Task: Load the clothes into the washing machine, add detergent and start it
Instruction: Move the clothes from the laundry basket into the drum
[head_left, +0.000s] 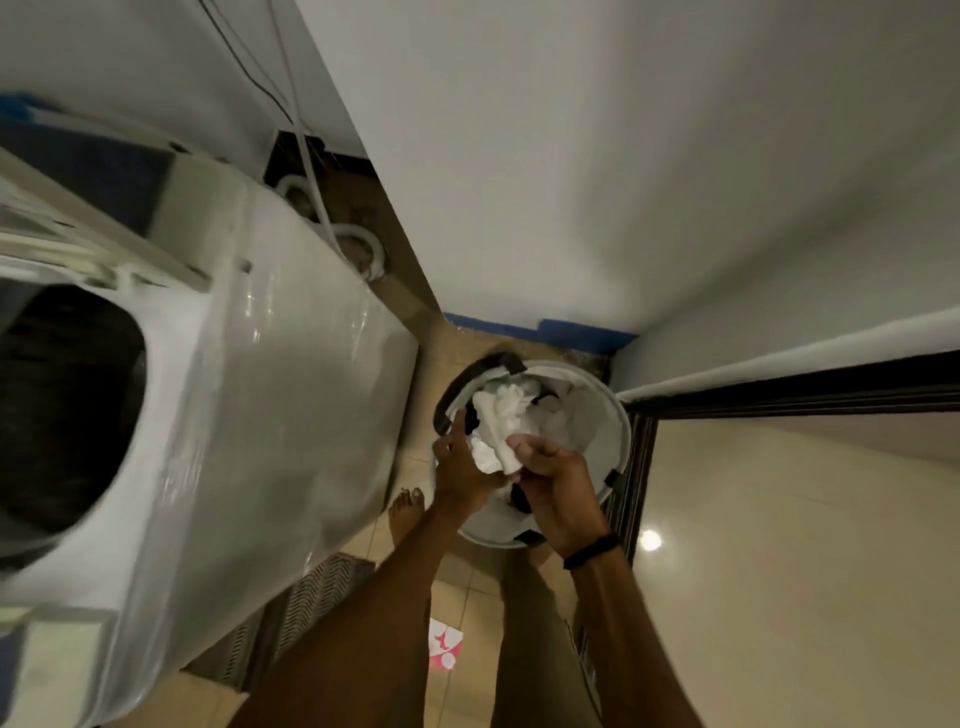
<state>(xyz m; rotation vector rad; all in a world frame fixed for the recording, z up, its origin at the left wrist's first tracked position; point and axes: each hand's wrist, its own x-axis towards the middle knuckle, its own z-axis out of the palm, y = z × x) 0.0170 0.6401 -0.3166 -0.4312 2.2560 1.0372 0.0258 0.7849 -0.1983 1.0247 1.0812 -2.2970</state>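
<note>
Both forearms reach down from the near edge, the right one wearing a dark wristband (592, 552). The right hand (550, 483) has its fingers curled tight round a bunch of the white clothes (501, 415). The left hand (460, 467) lies against the bundle's left side, fingertips buried in fabric, so whether it clasps the cloth I cannot tell. The clothes sit in a white bucket (619, 415) on the tiled floor, just beside a bare foot (407, 506).

This looks like the loading step, barely begun. Nothing pale shows in the dark drum opening (67, 405) of the washing machine (291, 389), which stands to the left, touching or nearly touching the bucket.

Next, the bundle must be lifted clear of the rim and swung up and leftward over the machine's top. Loose ends could trail or drop.
</note>
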